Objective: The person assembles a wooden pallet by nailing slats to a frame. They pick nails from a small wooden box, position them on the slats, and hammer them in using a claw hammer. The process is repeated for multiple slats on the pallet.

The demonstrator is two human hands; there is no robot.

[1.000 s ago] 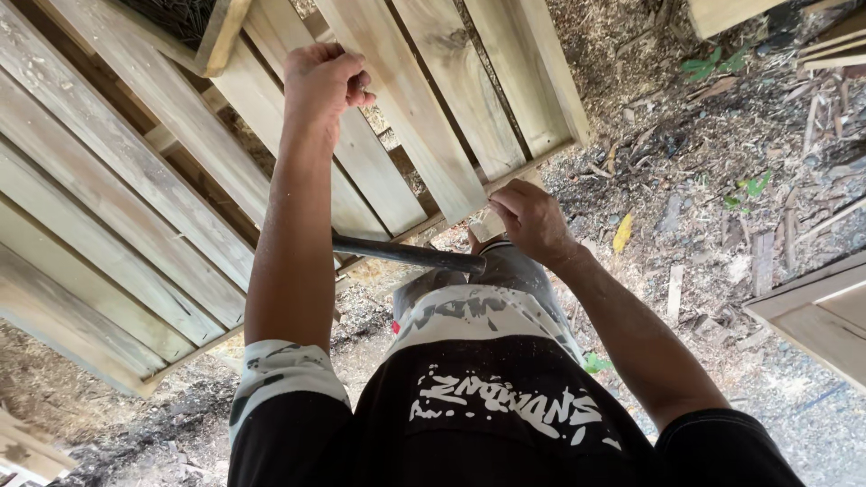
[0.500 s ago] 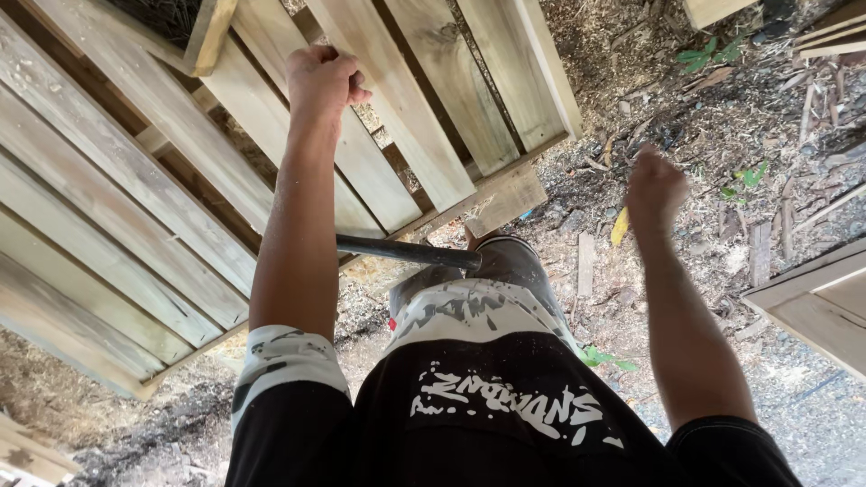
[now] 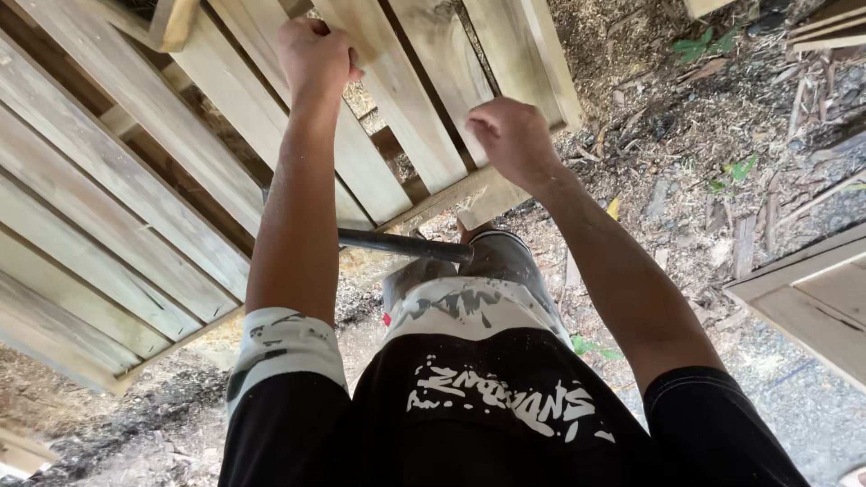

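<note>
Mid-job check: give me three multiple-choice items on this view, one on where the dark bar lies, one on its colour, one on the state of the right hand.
1. Where does the dark metal bar lie?
A. Across the person's lap, below the pallet's lower edge
B. On top of the pallet slats
C. In the right hand

2. What colour is the bar?
A. Yellow
B. Dark grey to black
C. White

3. How is the right hand?
A. Flat on the ground
B. Closed in a fist by the wooden pallet
C. Gripping the bar

Answers: 1 A, it runs level under the slats, behind the left forearm. 2 B, the shaft is dark. 3 B, its fingers are curled beside a slat; the left hand grips a slat higher up.
</note>
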